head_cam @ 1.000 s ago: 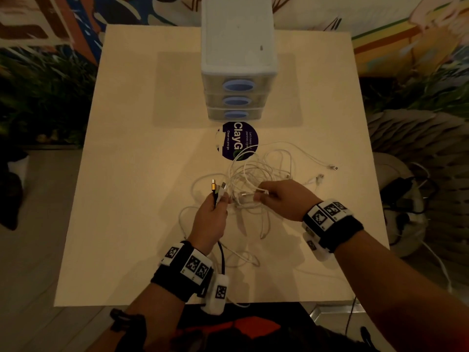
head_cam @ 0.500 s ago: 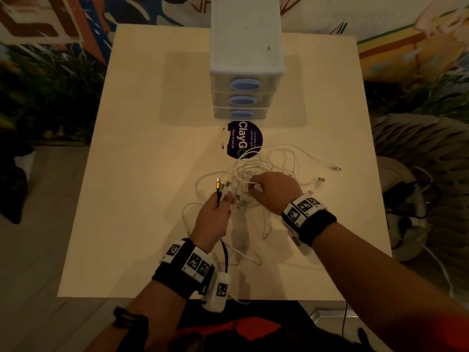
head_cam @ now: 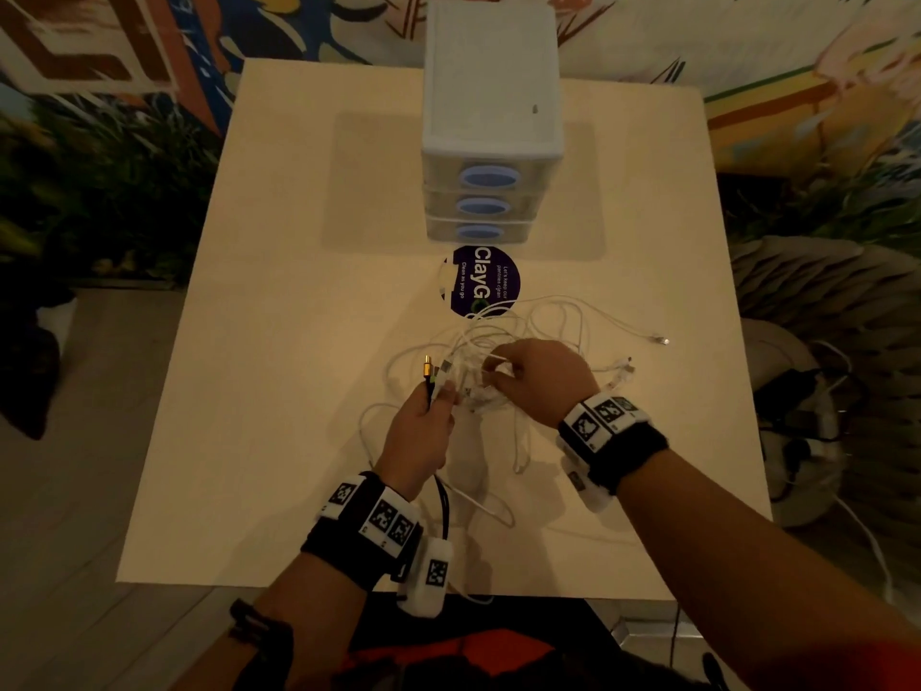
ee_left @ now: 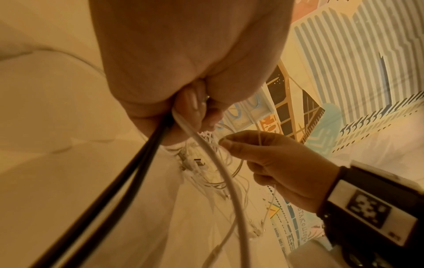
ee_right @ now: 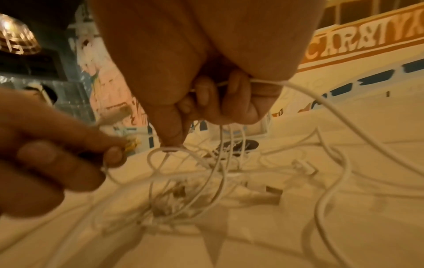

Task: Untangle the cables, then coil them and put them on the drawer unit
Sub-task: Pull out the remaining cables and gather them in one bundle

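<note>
**Right hand moves in to the knot beside the left**

The right hand has come in from the right: a second ago it was pulling a white strand out to the side, well apart from the left hand; now it sits just beside it, over the heart of the tangle. Its thumb and forefinger pinch a thin white loop, and the other fingers curl round a second white strand that runs across the palm. The left hand has hardly moved. Its fingers are pressed together round a bundle: a black cable, a white cable and the plug ends, with a gold plug standing up above the fist.

The cables lie in a loose heap on the table, in front of the drawer unit and partly over the round sticker at its foot. Two free ends trail off to the right of the heap, one of them a small plug. Slack loops hang off the near edge of the table, on the far side from the unit.

I judge the wide pull has given way to fine work: picking one loop out of the knot while the left hand anchors the ends. Untangling is still early. Nothing is coiled and the top of the unit is bare.
</note>
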`<state>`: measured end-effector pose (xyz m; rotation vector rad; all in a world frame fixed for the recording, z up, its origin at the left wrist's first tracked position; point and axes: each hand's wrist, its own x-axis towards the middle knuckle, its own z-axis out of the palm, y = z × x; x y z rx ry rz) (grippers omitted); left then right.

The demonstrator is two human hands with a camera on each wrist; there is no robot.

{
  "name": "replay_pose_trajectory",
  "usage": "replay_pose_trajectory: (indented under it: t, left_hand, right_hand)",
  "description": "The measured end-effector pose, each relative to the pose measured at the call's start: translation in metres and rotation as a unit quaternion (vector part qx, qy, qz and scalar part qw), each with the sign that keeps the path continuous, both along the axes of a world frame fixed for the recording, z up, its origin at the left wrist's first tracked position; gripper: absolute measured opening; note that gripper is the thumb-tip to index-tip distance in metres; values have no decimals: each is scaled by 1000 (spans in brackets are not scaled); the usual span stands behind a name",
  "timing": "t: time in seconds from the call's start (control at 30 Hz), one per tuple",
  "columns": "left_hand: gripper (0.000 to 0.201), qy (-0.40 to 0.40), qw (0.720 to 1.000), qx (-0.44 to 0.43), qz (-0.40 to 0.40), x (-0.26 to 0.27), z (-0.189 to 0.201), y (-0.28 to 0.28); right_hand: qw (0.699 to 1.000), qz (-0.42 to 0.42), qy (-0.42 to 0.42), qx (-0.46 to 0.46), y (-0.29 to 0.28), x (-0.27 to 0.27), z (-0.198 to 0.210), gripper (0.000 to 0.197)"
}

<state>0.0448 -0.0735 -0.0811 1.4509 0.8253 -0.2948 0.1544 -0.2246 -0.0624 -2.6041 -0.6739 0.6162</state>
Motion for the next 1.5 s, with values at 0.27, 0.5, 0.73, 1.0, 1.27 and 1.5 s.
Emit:
replay_pose_trajectory:
  t: [0.27,0.5,0.73,1.0,1.27,1.5]
  left_hand:
    - [32,6,999,15,41,0,-10,3]
    - [28,24,998,14,63,4,-3,3]
    - [27,-58,988,92,107,-2,3,3]
    - [57,-47,991,-117,43,9,28,-6]
    - [30,-64,995,-74,21,13,36,-11]
    - [14,-151,969,-29,-194,3,40,-17]
  right_hand:
    - [988,-25,19,150,-34,7,26,10]
    - [941,-68,180,278,-46,10,22,9]
    - [933,-101,187,290,-37,11,30,39]
    - [981,135,58,128,-34,6,23,48]
    - [979,92,116,142,-42,2,21,29]
    - [970,-61,168,164,-20,9,39,49]
